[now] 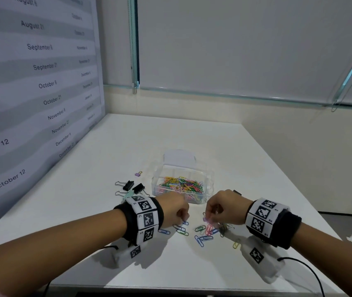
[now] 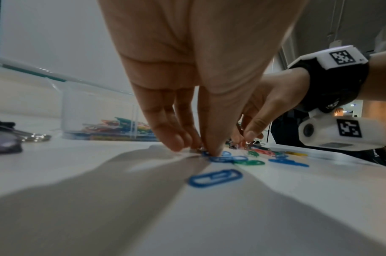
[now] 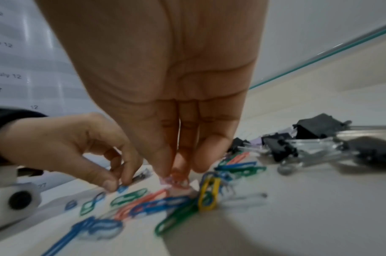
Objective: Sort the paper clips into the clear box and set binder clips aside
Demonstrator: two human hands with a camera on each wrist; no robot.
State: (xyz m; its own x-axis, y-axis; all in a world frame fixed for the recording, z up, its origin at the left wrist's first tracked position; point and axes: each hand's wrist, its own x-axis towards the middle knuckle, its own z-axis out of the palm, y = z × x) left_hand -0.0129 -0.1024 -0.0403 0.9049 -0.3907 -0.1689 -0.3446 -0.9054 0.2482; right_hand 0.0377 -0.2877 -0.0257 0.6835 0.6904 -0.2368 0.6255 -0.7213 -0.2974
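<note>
Black binder clips (image 1: 132, 187) lie at the far left beside a small purple one (image 1: 138, 174). My left hand (image 1: 174, 209) pinches a blue paper clip (image 3: 122, 188) lying flat on the table (image 1: 245, 168). Behind, the clear box (image 1: 209, 182) holds coloured clips. My right hand (image 1: 224, 207) pinches a pink clip (image 1: 205, 218) above loose paper clips (image 1: 202, 234) pointing every way.
</note>
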